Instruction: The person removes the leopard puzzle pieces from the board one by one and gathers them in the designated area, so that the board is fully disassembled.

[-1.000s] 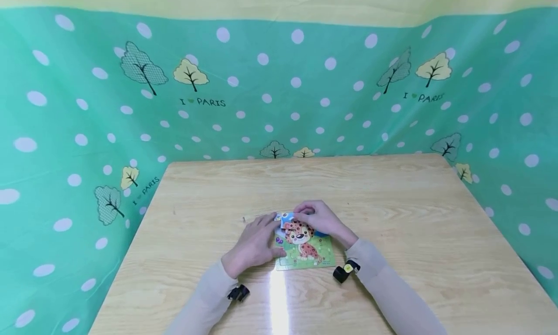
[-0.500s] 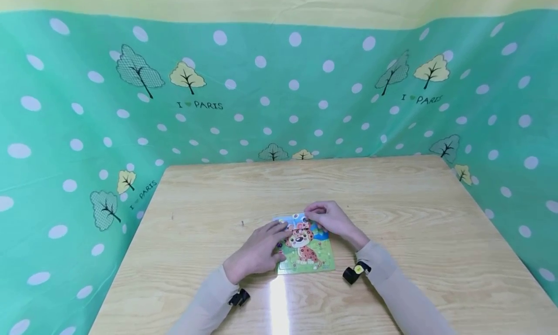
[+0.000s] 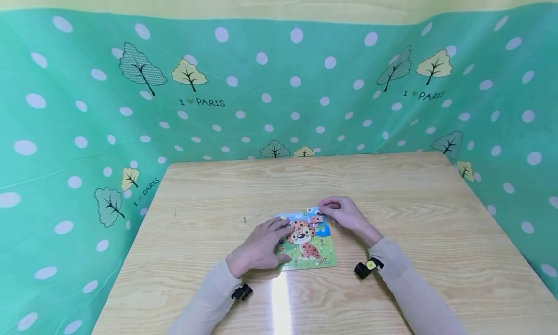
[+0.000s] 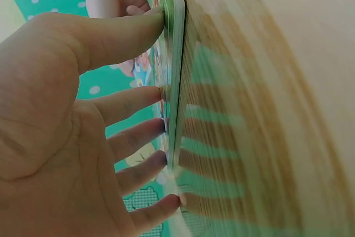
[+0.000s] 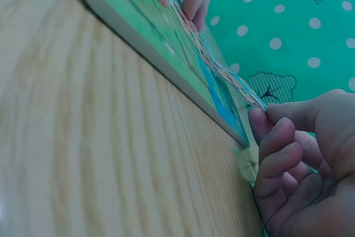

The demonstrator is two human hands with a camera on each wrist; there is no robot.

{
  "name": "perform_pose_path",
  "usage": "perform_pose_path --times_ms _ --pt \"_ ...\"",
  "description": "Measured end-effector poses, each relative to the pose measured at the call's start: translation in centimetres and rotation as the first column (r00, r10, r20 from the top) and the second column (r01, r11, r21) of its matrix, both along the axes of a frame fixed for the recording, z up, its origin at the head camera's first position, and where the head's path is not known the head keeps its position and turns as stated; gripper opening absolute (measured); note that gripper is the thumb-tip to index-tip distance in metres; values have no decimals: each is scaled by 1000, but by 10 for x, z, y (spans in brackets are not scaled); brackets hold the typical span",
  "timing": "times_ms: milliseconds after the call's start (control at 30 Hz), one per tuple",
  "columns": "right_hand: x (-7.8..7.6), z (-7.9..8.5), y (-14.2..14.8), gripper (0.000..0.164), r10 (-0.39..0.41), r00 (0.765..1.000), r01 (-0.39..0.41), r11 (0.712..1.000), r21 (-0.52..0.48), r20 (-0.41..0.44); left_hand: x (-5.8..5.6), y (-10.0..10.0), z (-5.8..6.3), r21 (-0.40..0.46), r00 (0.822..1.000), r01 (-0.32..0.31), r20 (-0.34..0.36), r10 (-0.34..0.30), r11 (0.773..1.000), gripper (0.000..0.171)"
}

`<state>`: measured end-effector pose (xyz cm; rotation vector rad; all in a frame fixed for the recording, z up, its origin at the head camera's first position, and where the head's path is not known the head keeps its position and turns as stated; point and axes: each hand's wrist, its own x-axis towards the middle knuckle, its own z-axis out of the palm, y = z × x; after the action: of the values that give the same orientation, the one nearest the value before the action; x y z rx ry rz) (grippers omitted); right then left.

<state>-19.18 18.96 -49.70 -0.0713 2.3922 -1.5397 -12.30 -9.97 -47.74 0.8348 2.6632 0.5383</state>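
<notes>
A jigsaw puzzle with a spotted cartoon leopard on green and blue lies flat on the table. My left hand rests along its left side. In the left wrist view the thumb and spread fingers touch the board's face, with the little finger down by the table. My right hand pinches a blue-and-white puzzle piece by its right edge, over the puzzle's upper right part. In the right wrist view, the piece slants up from the board between thumb and forefinger; the other fingers are curled.
The light wooden table reaches back to a green dotted curtain. A tiny dark speck is on the table left of the puzzle. Black straps with small devices sit on both wrists.
My right hand has moved right with the puzzle piece, from the puzzle's upper left area to its upper right. My left hand stays at the left side, nearly still.
</notes>
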Motion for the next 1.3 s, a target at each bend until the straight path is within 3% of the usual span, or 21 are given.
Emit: perform_pose_path --times_ms 467,1100,1300 --pt "-5 1 41 35 -66 998 66 998 1 -6 -2 0 -1 0 1000 18 -11 -18 1000 78" --pt "-13 1 101 41 -131 979 162 965 207 -155 -3 -1 1 -5 1000 20 0 -20 1000 76" --pt "-26 4 115 45 -179 979 197 952 233 -95 -2 -2 -2 -5 1000 15 11 -15 1000 77"
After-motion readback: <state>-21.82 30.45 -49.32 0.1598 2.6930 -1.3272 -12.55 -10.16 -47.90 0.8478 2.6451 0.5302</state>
